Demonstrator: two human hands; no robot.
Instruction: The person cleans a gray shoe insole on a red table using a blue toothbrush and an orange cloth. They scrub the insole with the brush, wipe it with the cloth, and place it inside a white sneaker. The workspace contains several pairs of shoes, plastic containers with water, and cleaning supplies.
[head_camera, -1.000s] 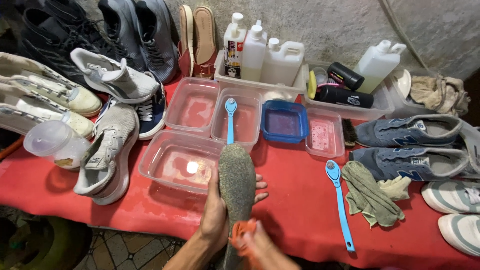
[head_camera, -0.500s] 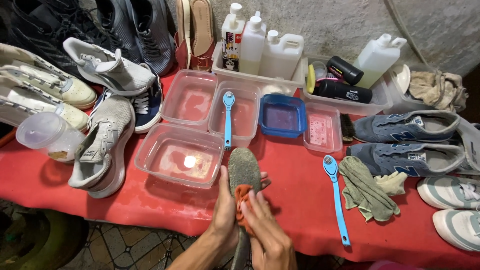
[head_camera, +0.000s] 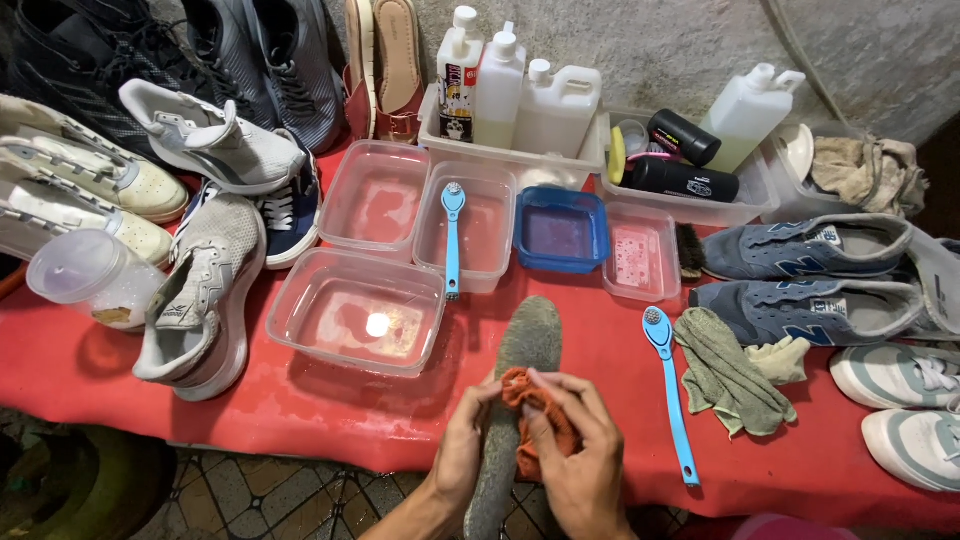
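Observation:
A grey shoe insole (head_camera: 528, 345) points away from me over the red table's front edge. My left hand (head_camera: 458, 455) grips the insole from its left side. My right hand (head_camera: 578, 455) presses an orange cloth (head_camera: 537, 415) onto the insole's middle. A clear tub of water (head_camera: 357, 312) stands just left of the insole. A blue long-handled brush (head_camera: 670, 390) lies on the table to the right of my hands.
Clear tubs (head_camera: 377, 195), a blue tub (head_camera: 560, 230) and another blue brush (head_camera: 452, 240) sit mid-table. Bottles (head_camera: 520, 95) stand in a tray behind. Several shoes (head_camera: 200, 290) crowd the left; blue sneakers (head_camera: 810, 250) and a green rag (head_camera: 730, 375) lie right.
The orange cloth has travelled up the insole from its near end to its middle, with my right hand on it. The insole sits lower and closer to me in view.

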